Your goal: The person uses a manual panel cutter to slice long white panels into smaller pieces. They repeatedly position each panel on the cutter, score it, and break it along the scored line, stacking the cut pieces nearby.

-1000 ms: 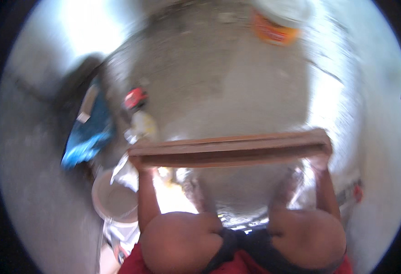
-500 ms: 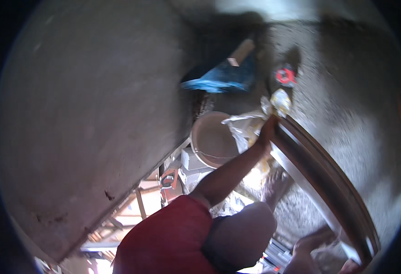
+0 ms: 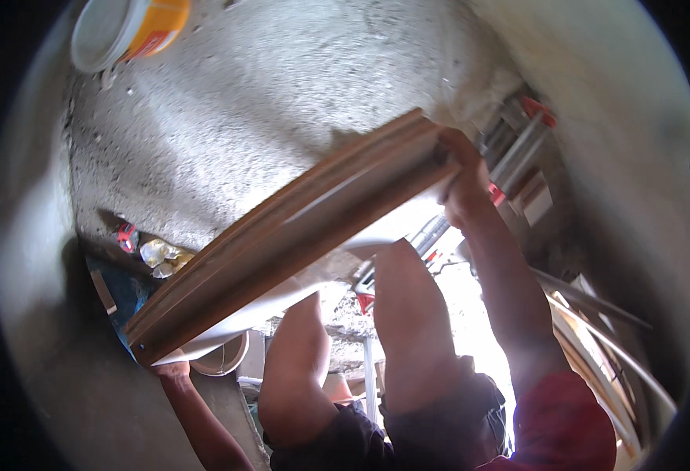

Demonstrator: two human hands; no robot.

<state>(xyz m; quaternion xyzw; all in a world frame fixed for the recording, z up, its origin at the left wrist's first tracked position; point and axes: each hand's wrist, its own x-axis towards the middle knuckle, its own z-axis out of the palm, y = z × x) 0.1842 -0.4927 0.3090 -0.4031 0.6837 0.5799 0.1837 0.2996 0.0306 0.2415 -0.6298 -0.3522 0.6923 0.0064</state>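
Note:
A long brown moulded board (image 3: 298, 231) with a ridged edge and a pale underside slants across the middle, held at both ends. My left hand (image 3: 171, 367) grips its lower left end from beneath; most of those fingers are hidden behind the board. At the upper right end my right hand (image 3: 464, 177) is closed around the other end. My bare knees are below the board, and it hangs above the rough floor.
A white and orange bucket (image 3: 153, 27) stands at the upper left. Near the left wall lie a red and black tape measure (image 3: 127, 237), crumpled plastic wrapping (image 3: 160, 255) and a blue bag (image 3: 129, 294). A pail (image 3: 231, 357) is beneath; wood strips (image 3: 596, 345) lean at the right.
The view has swung to the right. The board now slants up to the right instead of down, and both hands are in view at its ends.

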